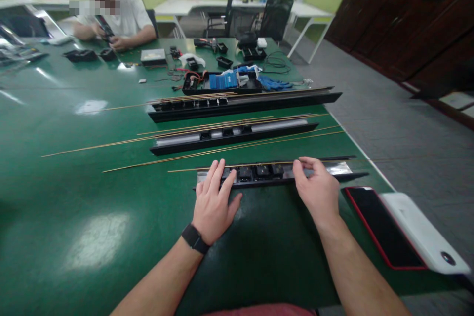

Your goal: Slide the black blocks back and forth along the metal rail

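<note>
The nearest black channel strip (266, 182) lies on the table in front of me, with a silvery lining and several black square blocks (262, 171) set inside. A thin golden rod (185, 170) runs along its far edge. My left hand (215, 197) rests with fingers outstretched across the strip's left part, hiding some of it. At the right part, thumb and fingers of my right hand (314, 182) are pinched together at the rod; the fingertips partly hide the grip. A dark band circles my left wrist.
Two more black channels (252, 106) (237, 138) lie farther back, with loose golden rods (148, 162) around them. Behind are a black tray (192, 84) holding a blue packet, blue gloves (277, 83) and a drill (205, 44). A red-edged phone (385, 229) and white device (425, 232) lie right. A co-worker (122, 19) sits far left.
</note>
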Demonstrator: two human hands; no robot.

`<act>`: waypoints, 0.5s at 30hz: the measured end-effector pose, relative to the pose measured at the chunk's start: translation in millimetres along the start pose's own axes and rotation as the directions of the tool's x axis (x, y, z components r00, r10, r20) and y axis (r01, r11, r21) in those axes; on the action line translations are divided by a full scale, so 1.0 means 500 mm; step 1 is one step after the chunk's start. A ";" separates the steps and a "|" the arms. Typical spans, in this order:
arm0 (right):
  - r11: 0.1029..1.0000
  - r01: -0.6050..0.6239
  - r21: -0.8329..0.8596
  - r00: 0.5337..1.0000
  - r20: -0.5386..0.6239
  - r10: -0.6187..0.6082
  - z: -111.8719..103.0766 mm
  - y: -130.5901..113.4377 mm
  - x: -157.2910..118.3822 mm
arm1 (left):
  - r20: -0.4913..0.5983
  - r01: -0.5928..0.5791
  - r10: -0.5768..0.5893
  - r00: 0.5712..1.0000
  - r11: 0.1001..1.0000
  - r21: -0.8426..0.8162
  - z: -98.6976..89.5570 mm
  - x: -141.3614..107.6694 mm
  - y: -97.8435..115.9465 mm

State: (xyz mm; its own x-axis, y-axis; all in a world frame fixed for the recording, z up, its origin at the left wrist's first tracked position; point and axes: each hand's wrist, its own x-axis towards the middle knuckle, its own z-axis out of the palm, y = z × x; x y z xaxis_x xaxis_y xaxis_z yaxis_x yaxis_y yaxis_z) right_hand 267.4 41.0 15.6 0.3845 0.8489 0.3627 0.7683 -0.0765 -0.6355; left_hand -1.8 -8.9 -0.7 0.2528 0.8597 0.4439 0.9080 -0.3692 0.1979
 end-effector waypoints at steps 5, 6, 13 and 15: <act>1.000 -0.001 -0.002 1.000 0.004 0.002 -0.001 0.000 0.000 | 0.004 0.001 -0.001 1.000 1.000 0.001 0.001 0.001 -0.002; 1.000 -0.004 -0.003 1.000 0.005 0.004 -0.001 -0.001 0.000 | 0.004 -0.001 0.001 1.000 1.000 0.003 0.000 0.001 -0.002; 1.000 -0.015 -0.003 1.000 0.023 0.015 -0.005 -0.007 -0.002 | 0.026 -0.015 0.015 1.000 1.000 0.015 -0.003 0.001 -0.001; 1.000 -0.014 -0.006 1.000 0.026 0.014 -0.006 -0.009 -0.002 | 0.017 -0.013 0.013 1.000 1.000 0.003 -0.003 0.001 -0.002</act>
State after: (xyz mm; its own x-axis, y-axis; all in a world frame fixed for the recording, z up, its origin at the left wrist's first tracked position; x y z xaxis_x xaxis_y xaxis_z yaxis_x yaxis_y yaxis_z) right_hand 265.2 38.7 20.2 0.3819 0.8612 0.3353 0.7656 -0.0915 -0.6368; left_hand -3.1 -8.7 0.6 0.2705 0.8605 0.4316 0.9056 -0.3796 0.1892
